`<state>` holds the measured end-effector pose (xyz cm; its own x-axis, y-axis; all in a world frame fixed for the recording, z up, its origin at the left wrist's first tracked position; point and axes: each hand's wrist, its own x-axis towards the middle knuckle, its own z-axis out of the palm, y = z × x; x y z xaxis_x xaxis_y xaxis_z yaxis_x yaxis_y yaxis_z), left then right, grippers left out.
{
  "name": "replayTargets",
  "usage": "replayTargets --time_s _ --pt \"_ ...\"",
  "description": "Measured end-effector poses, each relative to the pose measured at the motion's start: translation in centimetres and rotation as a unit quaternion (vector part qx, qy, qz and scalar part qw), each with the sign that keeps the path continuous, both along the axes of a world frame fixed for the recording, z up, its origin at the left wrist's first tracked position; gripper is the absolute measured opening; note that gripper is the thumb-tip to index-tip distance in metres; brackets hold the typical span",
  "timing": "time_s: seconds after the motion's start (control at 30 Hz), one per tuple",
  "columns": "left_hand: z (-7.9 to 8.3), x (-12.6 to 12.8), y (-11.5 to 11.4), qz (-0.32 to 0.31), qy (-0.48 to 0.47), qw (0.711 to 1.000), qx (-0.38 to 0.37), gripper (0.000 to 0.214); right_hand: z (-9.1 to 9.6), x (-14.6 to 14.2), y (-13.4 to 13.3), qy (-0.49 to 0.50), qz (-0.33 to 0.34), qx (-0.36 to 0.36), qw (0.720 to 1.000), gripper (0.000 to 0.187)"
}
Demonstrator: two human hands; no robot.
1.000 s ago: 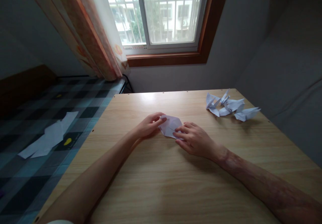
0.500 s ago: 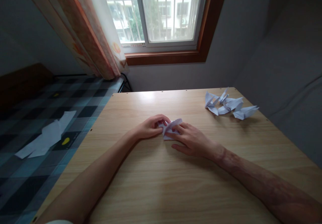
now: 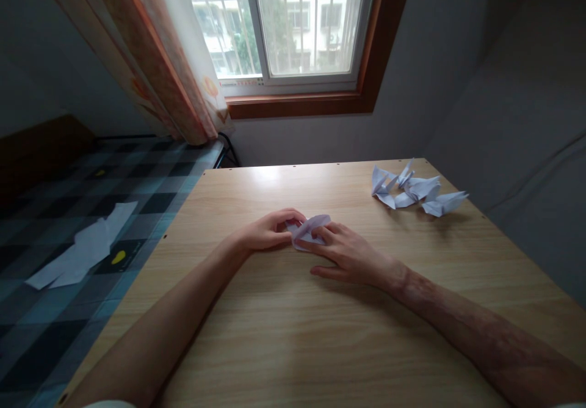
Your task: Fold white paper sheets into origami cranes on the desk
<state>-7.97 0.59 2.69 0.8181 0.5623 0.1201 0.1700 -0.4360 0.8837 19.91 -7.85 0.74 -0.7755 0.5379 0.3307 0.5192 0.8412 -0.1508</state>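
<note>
A small folded piece of white paper (image 3: 310, 229) lies between my hands near the middle of the wooden table (image 3: 293, 322). My left hand (image 3: 273, 228) pinches its left end, with the fingertips curled over the edge. On the other side, my right hand (image 3: 345, 250) has its index and middle fingers on the paper, pressing into the fold. The right thumb is stretched out below, apart from the sheet. One flap of the paper stands raised and curved between the hands. The fingers hide part of both ends.
Several folded white paper cranes (image 3: 416, 189) sit in a cluster at the table's far right corner. To the left, loose white paper pieces (image 3: 91, 243) lie on a checked bed (image 3: 151, 203). A window (image 3: 311, 29) and an orange curtain (image 3: 160, 60) are beyond the table.
The paper's lower flap, which stuck out toward me, has folded upward and now shows less. My right fingers have shifted slightly, while the left hand keeps its grip.
</note>
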Motion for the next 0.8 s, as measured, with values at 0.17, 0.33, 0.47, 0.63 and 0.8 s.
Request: replayTargets --time_s 0.17,0.33,0.47,0.63,0.8 --pt "0.4 0.0 -0.4 0.018 0.005 0.999 -0.051 0.053 0.0 0.1 -0.1 -0.002 0.001 0.003 1.0 0.069" --pt "0.7 0.9 -1.1 0.103 0.032 0.994 0.01 0.053 0.3 0.1 -0.4 -0.011 0.0 0.002 1.0 0.067" --pt "1.1 1.5 -1.5 0.125 0.015 0.99 0.059 0.047 0.2 0.1 -0.5 -0.019 -0.005 0.015 1.0 0.064" --pt "1.0 1.9 -1.7 0.176 0.035 0.98 0.09 0.044 0.0 0.2 -0.3 0.009 0.011 0.018 1.0 0.05" --pt "0.3 1.8 -0.7 0.279 0.039 0.955 0.092 0.03 -0.7 0.3 0.0 0.048 0.017 0.034 0.998 0.039"
